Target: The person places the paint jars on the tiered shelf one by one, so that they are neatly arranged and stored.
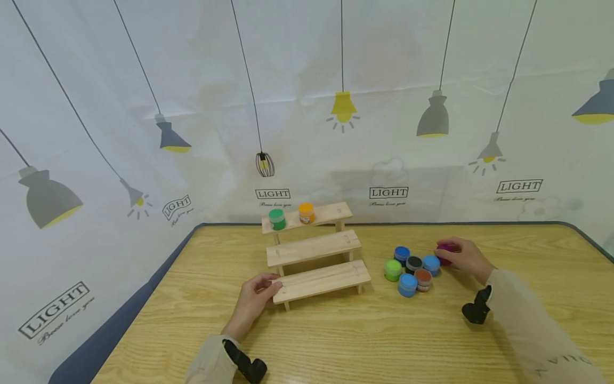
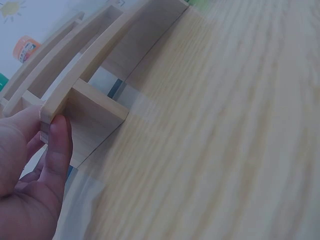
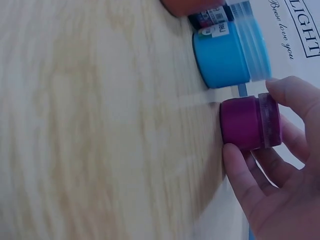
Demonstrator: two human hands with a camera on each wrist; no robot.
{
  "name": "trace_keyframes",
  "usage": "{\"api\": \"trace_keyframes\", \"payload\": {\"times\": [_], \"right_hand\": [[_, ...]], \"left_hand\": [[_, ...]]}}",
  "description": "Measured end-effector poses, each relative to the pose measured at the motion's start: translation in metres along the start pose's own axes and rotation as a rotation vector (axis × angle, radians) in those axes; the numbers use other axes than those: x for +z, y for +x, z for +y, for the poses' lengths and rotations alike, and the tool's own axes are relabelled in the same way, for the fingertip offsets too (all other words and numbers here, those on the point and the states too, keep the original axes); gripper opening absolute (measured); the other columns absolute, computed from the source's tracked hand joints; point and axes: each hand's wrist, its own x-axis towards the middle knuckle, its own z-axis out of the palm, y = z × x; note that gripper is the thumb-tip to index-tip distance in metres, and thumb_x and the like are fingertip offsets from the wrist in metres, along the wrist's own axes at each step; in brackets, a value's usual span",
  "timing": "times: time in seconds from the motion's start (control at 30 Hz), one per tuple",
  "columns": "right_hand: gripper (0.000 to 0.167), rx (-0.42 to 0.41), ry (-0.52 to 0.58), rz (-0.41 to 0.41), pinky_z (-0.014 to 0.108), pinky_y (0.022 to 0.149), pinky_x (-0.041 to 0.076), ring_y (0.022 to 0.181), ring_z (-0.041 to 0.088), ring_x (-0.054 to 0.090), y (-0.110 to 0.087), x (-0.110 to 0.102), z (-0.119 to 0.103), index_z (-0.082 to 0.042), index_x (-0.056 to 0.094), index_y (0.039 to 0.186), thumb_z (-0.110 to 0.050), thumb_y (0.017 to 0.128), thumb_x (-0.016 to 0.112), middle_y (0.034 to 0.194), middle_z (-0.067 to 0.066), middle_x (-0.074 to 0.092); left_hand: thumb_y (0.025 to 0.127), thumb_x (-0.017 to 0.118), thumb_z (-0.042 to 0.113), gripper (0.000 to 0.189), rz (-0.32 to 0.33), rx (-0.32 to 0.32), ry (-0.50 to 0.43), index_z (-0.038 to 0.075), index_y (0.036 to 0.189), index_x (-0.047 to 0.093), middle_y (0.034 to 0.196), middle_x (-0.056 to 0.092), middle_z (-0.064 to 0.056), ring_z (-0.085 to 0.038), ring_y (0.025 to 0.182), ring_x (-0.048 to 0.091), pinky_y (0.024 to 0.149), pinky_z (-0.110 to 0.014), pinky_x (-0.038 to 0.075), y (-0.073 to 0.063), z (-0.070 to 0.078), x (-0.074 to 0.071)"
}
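Observation:
A three-tier wooden stand [image 1: 318, 281] is on the table, and my left hand [image 1: 254, 298] pinches the left end of its lowest step. In the left wrist view, thumb and fingers [image 2: 57, 150] lie on either side of that board's end. A green paint jar [image 1: 277, 219] and an orange paint jar [image 1: 306, 213] sit on the top step. My right hand [image 1: 467, 258] holds a purple paint jar [image 3: 245, 122] between thumb and fingers, its base at the table surface. Beside it, apart, stands a light blue paint jar [image 3: 225, 55].
Right of the stand, a cluster of jars includes a dark blue jar [image 1: 402, 254], a black jar [image 1: 414, 264], a lime green jar [image 1: 393, 270], a brown-red jar [image 1: 423, 279] and another blue jar [image 1: 407, 285]. A lamp-printed cloth [image 1: 307, 133] hangs behind the wooden table [image 1: 336, 341].

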Motion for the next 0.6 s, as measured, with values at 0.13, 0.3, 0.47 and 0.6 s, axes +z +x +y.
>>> {"api": "trace_keyframes", "payload": {"times": [0.13, 0.3, 0.47, 0.6], "right_hand": [[0.056, -0.006, -0.005, -0.031, 0.033, 0.073, 0.049, 0.100, 0.035, 0.049, -0.004, -0.005, 0.004, 0.013, 0.040, 0.122, -0.030, 0.089, 0.054, 0.114, 0.032, 0.044], [0.057, -0.015, -0.005, -0.059, 0.033, 0.072, 0.049, 0.098, 0.034, 0.049, -0.011, -0.008, 0.007, 0.013, 0.041, 0.122, -0.031, 0.088, 0.055, 0.113, 0.030, 0.044], [0.058, 0.004, -0.031, -0.086, 0.033, 0.072, 0.049, 0.096, 0.031, 0.050, -0.018, -0.009, 0.008, 0.011, 0.041, 0.123, -0.033, 0.088, 0.055, 0.111, 0.028, 0.046], [0.059, 0.007, -0.047, -0.099, 0.034, 0.072, 0.049, 0.097, 0.033, 0.049, -0.021, -0.009, 0.007, 0.010, 0.041, 0.123, -0.034, 0.087, 0.055, 0.112, 0.029, 0.045]], "left_hand": [[0.082, 0.064, 0.019, 0.027, 0.002, -0.002, -0.002, 0.000, 0.102, 0.062, 0.083, 0.056, -0.006, -0.012, 0.065, 0.051, 0.055, -0.025, 0.047, 0.000, 0.001, 0.001], [0.082, 0.064, 0.019, 0.027, 0.002, -0.006, -0.011, 0.001, 0.102, 0.063, 0.083, 0.056, -0.006, -0.014, 0.065, 0.051, 0.056, -0.025, 0.047, 0.000, 0.001, 0.001], [0.082, 0.064, 0.019, 0.027, -0.001, -0.004, -0.014, 0.001, 0.102, 0.062, 0.084, 0.056, -0.007, -0.014, 0.066, 0.051, 0.056, -0.026, 0.047, 0.000, 0.000, 0.001], [0.082, 0.064, 0.019, 0.027, 0.006, -0.006, -0.008, 0.001, 0.102, 0.062, 0.084, 0.055, -0.007, -0.014, 0.066, 0.051, 0.056, -0.025, 0.047, 0.000, -0.001, 0.002]]}}
